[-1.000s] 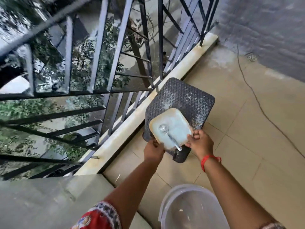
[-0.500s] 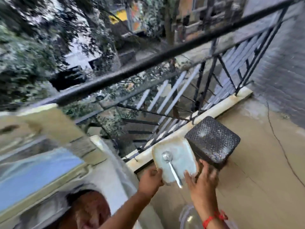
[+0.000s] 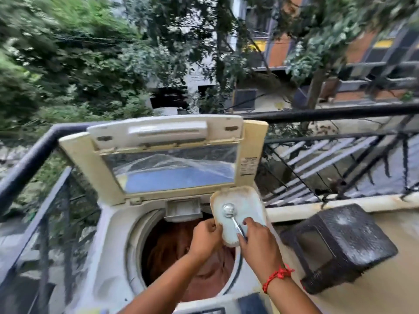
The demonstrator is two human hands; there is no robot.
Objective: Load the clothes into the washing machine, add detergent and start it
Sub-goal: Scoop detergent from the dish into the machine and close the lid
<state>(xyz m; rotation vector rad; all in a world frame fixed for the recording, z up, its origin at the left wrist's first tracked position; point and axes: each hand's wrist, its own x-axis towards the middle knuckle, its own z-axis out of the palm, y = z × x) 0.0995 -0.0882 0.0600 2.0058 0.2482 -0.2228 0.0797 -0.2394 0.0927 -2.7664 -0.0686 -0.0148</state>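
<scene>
A top-loading washing machine (image 3: pixel 113 236) stands with its lid (image 3: pixel 167 155) raised. Reddish-brown clothes (image 3: pixel 172 250) lie in the round drum. Above the drum's right rim I hold a whitish detergent box (image 3: pixel 247 207) filled with pale powder. My left hand (image 3: pixel 205 240) grips the box's left edge. My right hand (image 3: pixel 258 243) rests on the box's near end, its fingers on the handle of a metal spoon (image 3: pixel 229 210) whose bowl lies in the powder. A small dispenser tray (image 3: pixel 183 209) sits at the drum's back rim.
A dark woven plastic stool (image 3: pixel 342 243) stands on the tiled floor to the right of the machine. A black metal balcony railing (image 3: pixel 340 112) runs behind and to the left. Trees and buildings lie beyond it.
Both hands lifted the detergent box off the stool and carried it left to above the machine's drum. My view swung up from the floor to the open machine.
</scene>
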